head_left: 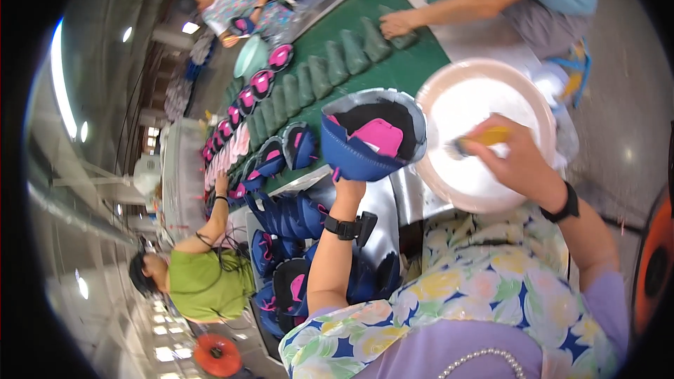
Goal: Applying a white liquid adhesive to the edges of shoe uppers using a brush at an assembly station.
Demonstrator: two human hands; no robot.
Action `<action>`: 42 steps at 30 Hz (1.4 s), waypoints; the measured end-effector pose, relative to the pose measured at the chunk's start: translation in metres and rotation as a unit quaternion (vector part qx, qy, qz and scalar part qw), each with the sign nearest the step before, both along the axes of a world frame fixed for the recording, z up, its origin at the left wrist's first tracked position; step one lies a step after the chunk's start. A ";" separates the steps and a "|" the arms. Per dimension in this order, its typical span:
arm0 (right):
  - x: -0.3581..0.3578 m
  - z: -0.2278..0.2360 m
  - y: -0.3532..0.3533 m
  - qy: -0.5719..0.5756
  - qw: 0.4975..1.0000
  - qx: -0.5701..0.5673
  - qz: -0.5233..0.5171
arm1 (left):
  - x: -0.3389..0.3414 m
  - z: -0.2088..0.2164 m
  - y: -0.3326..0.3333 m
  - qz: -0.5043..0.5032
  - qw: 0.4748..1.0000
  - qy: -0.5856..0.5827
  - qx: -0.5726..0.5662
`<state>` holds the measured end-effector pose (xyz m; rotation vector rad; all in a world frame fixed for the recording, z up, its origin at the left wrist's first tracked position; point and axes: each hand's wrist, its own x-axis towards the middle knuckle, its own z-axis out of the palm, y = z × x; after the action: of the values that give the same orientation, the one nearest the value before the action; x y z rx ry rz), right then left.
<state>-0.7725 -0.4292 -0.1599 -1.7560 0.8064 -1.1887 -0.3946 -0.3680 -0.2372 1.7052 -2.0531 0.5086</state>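
My left hand (349, 188) is closed on the underside of a blue shoe upper (366, 154), holding it up with its opening toward me. Inside, the upper is black with a pink patch, and its edge is greyish. In my right hand (518, 163) is a brush with a yellow handle (496, 135); the fingers are wrapped round it. Its blurred bristle end points left, over the white contents of a large pale pink basin (484, 67). Whether the bristles touch the white stuff I cannot tell. The upper is held just left of the basin.
A green-topped table (421, 63) carries a row of grey-green foot-shaped forms (318, 78) and several blue-and-pink uppers (269, 156). More uppers (291, 217) are piled beside my left forearm. Co-workers stand around the table; one person's hand (399, 23) touches a form. An orange fan (653, 267) stands at right.
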 end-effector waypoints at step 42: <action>-0.080 -0.045 -0.019 0.070 0.989 0.127 0.026 | 0.073 0.082 0.164 0.272 0.947 0.150 -0.078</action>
<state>-0.8522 -0.4481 -0.2048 -1.6509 0.9465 -0.8925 -0.3218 -0.2044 -0.1551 2.0957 -1.2868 0.5194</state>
